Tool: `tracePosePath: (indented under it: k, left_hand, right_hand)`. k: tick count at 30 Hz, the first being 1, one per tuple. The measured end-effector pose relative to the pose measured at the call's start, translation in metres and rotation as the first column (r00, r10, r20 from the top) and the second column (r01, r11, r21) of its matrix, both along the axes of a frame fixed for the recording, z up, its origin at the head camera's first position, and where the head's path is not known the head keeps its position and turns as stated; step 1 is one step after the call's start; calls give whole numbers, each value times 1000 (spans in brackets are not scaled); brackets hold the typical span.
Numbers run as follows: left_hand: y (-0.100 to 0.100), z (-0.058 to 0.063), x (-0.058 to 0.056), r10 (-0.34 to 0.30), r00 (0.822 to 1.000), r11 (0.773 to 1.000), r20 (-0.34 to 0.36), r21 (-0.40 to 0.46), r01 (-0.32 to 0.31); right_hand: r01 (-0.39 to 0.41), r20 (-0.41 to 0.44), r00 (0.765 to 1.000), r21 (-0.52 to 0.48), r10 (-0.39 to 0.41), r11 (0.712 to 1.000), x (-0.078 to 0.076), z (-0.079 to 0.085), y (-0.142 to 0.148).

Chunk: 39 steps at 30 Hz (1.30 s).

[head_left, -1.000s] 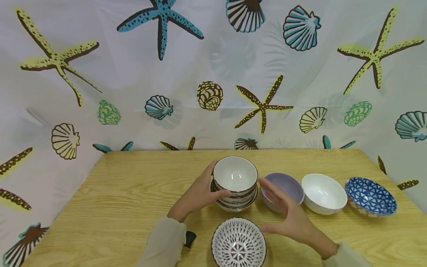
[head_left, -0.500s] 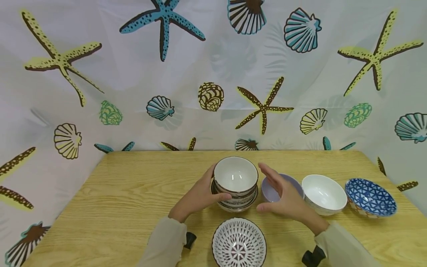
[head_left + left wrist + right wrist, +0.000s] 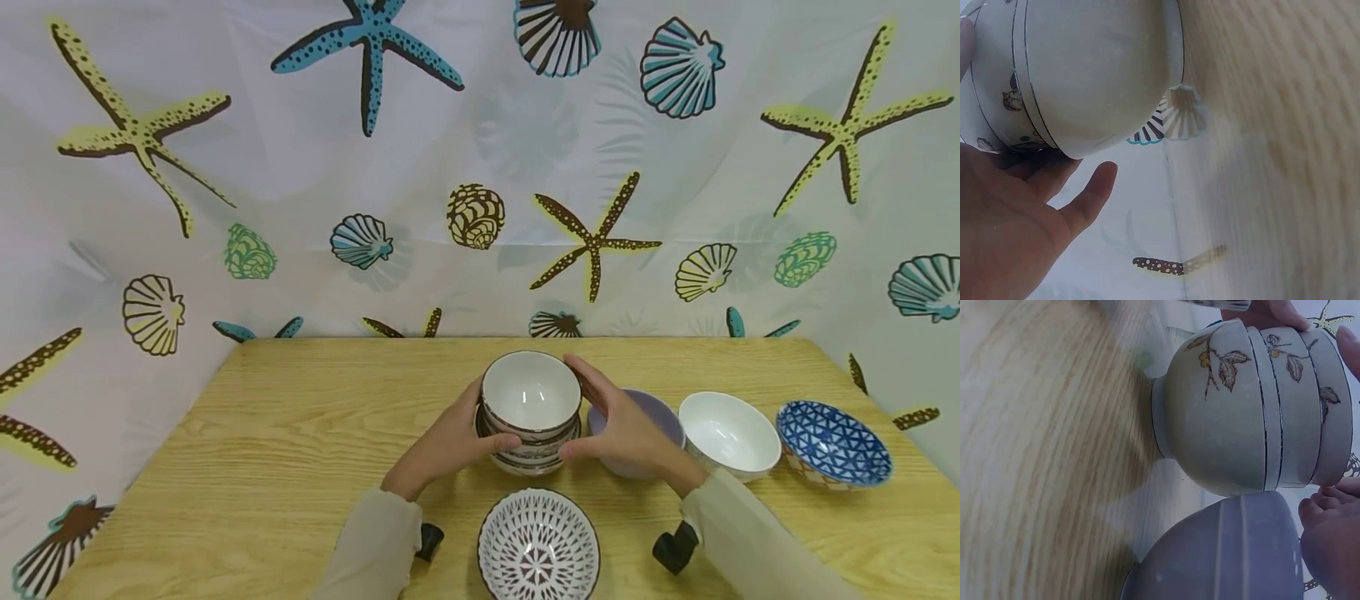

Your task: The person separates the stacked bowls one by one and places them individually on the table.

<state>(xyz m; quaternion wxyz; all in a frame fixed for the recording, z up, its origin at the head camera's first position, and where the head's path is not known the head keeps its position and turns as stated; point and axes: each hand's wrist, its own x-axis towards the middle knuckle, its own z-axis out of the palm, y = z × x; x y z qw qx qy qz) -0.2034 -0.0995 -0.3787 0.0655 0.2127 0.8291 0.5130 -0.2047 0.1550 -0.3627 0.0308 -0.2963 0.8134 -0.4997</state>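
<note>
A stack of nested bowls (image 3: 531, 398), white inside with dark rims, stands on the table. Leaf sprigs decorate the outside of its pale bowls (image 3: 1219, 415) in the right wrist view. My left hand (image 3: 454, 440) holds the stack from the left, thumb across the front and fingers round the far side. In the left wrist view, the lower fingers of my left hand (image 3: 1007, 215) spread away from the wall. From the right, my right hand (image 3: 621, 427) holds the stack, its fingers at the top bowl's rim and its thumb at the front.
A patterned bowl (image 3: 538, 546) sits in front of the stack. To the right stand a purple bowl (image 3: 658, 417), a white bowl (image 3: 727, 433) and a blue patterned bowl (image 3: 832, 442). Behind the wooden table (image 3: 300, 433) hangs a curtain (image 3: 420, 283) with sea prints.
My right hand has moved up and back from beside the front bowl, then left onto the stack's right side. The left hand has stayed on the stack.
</note>
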Motion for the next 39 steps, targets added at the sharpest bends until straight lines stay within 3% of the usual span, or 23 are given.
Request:
tracePosePath:
  k: [22, 29, 39]
  left_hand:
    - [-1, 0, 1, -2, 1000, 999, -23, -44, 1]
    - [-1, -1, 0, -7, 1000, 999, -11, -41, 7]
    - [0, 1, 2, -3, 1000, 1000, 0, -29, 3]
  right_hand:
    - [6, 125, 992, -24, -3, 1000, -10, -4, -17]
    - [1, 106, 994, -37, 3, 999, -13, -7, -18]
    - [54, 70, 996, -6, -54, 999, -11, -7, -20]
